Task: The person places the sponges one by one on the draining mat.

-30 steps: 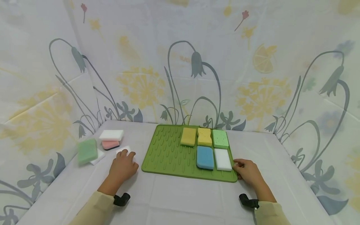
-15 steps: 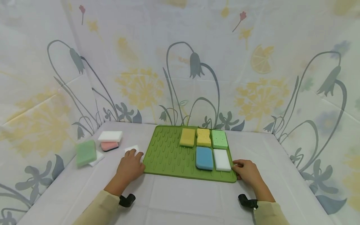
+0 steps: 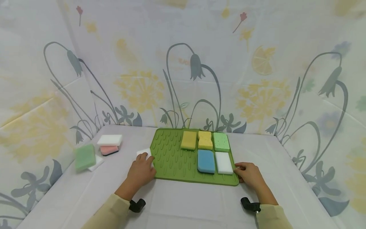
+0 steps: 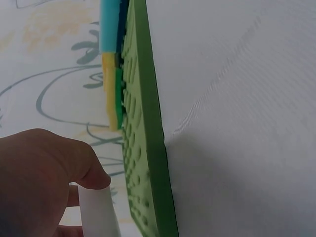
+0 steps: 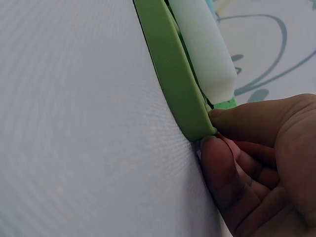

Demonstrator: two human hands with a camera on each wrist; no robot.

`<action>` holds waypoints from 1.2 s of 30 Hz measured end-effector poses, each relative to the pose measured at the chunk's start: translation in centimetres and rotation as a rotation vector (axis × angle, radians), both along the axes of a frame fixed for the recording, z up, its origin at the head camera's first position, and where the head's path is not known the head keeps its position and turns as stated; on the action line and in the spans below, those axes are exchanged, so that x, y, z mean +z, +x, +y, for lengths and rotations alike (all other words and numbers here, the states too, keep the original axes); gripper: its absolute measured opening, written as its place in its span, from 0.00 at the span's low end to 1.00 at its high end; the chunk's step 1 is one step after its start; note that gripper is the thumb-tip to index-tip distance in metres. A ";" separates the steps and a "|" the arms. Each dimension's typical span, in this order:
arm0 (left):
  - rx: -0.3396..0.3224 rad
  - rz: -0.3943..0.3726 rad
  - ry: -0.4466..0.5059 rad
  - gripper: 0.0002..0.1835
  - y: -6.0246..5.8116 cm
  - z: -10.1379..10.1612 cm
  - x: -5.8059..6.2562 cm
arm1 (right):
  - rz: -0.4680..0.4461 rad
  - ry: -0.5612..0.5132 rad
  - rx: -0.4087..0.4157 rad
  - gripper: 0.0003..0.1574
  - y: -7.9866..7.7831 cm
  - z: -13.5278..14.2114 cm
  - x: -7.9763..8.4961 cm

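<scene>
One studded green rectangular mat [image 3: 168, 162]: on the counter [image 3: 188, 206], front right corner pinched by the right hand [image 3: 249, 175].
White rectangular foam block [image 4: 98, 212]: pinched by the left hand [image 3: 140, 173], beside the mat's left edge.

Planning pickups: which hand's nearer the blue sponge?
Right. The right hand is right of the blue sponge, beyond a white sponge; the left hand is farther, leftward across the mat.
</scene>
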State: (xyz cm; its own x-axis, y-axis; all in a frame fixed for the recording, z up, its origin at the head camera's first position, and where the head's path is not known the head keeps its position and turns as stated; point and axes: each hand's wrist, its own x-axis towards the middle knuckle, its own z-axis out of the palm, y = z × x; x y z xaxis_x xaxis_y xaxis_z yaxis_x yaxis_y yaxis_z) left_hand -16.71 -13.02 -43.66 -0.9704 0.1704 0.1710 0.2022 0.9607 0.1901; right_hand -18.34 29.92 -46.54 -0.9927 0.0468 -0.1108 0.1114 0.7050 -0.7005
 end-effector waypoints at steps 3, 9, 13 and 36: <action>-0.020 0.015 0.003 0.22 -0.1 0.7 0.1 | 0.000 0.003 -0.003 0.26 0.0 0.0 -0.1; -0.044 0.014 0.018 0.22 -0.3 1.9 0.2 | 0.000 0.000 -0.003 0.26 0.0 0.0 -0.2; -0.074 0.022 0.010 0.21 -0.5 2.6 0.2 | 0.000 0.000 -0.003 0.26 -0.1 0.0 -0.3; -0.276 0.026 0.005 0.22 -1.7 6.5 0.5 | -0.009 -0.008 -0.003 0.26 -0.1 0.1 -0.4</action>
State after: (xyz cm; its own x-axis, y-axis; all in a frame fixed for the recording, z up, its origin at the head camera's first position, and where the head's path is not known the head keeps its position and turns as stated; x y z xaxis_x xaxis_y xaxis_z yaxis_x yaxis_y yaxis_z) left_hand -18.43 -6.52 -43.19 -0.8827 0.4269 0.1964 0.4610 0.8677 0.1858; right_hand -18.43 29.98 -46.92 -0.9915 0.0485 -0.1203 0.1198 0.6989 -0.7051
